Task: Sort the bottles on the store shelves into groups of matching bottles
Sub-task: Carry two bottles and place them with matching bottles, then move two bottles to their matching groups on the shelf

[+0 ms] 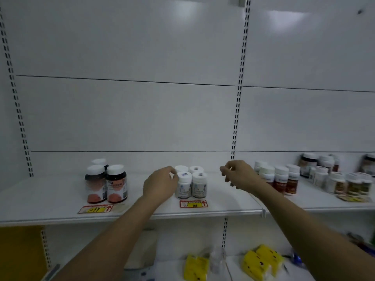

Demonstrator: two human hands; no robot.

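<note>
Several white bottles with pale labels [198, 185] stand grouped in the middle of the white shelf [60, 195]. My left hand [160, 184] touches the left side of the front-left one, fingers loosely curled beside it. My right hand [237, 175] hovers to the right of that group, fingers loosely curled and holding nothing. Dark bottles with orange labels [115, 184] stand to the left. White-capped bottles with red labels [286, 181] stand just right of my right hand.
More mixed bottles [336, 179] crowd the right shelf section. Red and yellow price tags [193, 204] lie at the shelf front. On the lower shelf lie yellow packets [261, 260]. A slotted upright [235, 128] divides the back panels.
</note>
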